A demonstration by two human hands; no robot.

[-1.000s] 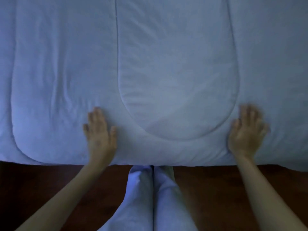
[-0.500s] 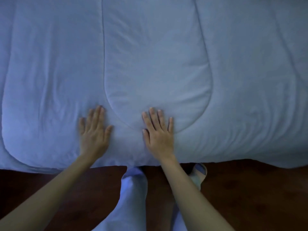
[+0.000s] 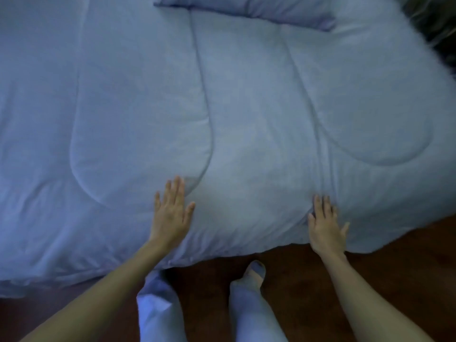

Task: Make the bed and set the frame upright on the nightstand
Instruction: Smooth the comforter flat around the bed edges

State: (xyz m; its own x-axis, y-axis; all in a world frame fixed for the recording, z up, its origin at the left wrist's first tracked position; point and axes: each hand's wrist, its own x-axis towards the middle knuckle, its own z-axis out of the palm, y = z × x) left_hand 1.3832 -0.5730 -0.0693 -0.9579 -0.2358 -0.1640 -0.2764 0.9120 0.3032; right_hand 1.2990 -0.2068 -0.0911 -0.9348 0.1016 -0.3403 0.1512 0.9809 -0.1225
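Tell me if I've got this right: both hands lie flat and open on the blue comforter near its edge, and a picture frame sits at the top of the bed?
Not quite. The head view shows a pillow at the top, not a frame. The left hand and right hand do lie flat and open on the comforter.

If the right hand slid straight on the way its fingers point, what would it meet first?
The right hand lies flat on the comforter. Straight ahead are creases along a quilted seam, then probably the pillow.
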